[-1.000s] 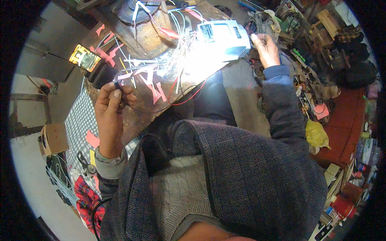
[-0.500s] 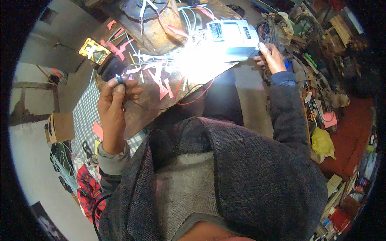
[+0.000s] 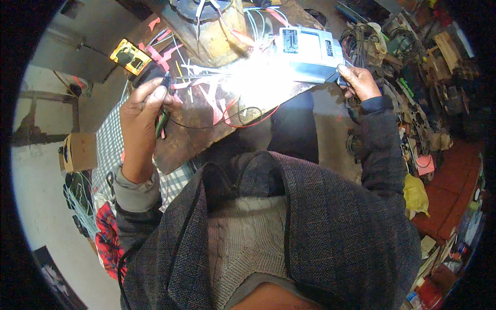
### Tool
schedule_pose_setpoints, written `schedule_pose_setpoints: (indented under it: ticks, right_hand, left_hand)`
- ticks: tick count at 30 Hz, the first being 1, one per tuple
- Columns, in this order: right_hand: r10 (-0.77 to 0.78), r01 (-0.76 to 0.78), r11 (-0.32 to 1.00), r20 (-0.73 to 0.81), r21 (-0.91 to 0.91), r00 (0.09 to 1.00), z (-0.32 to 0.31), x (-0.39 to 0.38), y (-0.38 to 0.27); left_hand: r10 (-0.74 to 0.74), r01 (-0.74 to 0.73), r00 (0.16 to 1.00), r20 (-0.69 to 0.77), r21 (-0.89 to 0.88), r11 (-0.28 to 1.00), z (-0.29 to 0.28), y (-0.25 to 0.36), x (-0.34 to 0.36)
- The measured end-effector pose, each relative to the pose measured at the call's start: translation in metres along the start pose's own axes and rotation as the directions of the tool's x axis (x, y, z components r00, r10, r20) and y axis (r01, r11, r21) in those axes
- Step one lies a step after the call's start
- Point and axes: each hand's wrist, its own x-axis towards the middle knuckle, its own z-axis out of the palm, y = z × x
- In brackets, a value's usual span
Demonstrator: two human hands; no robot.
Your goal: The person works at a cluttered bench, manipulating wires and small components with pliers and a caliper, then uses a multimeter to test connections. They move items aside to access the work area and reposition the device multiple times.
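Note:
My left hand [image 3: 140,111] is closed, pinching a slim black test probe [image 3: 166,80], its tip pointing up. A thin dark lead runs from beside this hand across the bench toward a red wire [image 3: 258,123]. Under the palm, a green object [image 3: 161,124] shows in part. My right hand [image 3: 361,82] is closed at the right end of a grey metal box [image 3: 310,74] with a dark label; its fingers pinch a small dark part there, too hidden to name. Strong glare washes out the box's left end. Past my left hand lies a yellow-and-black multimeter [image 3: 130,57].
A brown bench [image 3: 191,144] carries pink scraps [image 3: 211,103], loose wire strips and a wooden block [image 3: 222,36] with a round dark part on top. Checked cloth [image 3: 109,144] and a cardboard box [image 3: 81,151] are at the left. Cluttered cables and parts [image 3: 413,103] fill the right.
My left hand has moved up and right, and the probe in it now points upward. My right hand and the metal box sit slightly farther right in view.

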Motion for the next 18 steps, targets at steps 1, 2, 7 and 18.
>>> schedule_pose_setpoints:
  ticks: [1,2,7,18]
  right_hand:
    - [0.014,-0.014,1.000,-0.020,0.000,1.000,0.001,-0.002,-0.001]
    - [0.034,-0.034,0.999,-0.049,-0.002,0.998,0.000,-0.003,-0.003]
    - [0.115,-0.121,0.991,0.099,0.049,0.988,-0.006,-0.001,-0.005]
    - [0.108,-0.106,0.994,0.108,-0.023,0.988,-0.011,0.001,-0.008]
  left_hand:
    - [0.023,-0.023,1.000,0.016,-0.012,1.000,0.000,0.004,0.005]
    - [0.022,-0.022,1.000,-0.010,0.031,0.999,0.001,0.007,0.010]
    - [0.102,-0.107,0.992,0.068,0.073,0.992,0.005,0.030,0.044]
    - [0.226,-0.336,0.923,0.312,0.365,0.868,0.010,0.064,0.097]
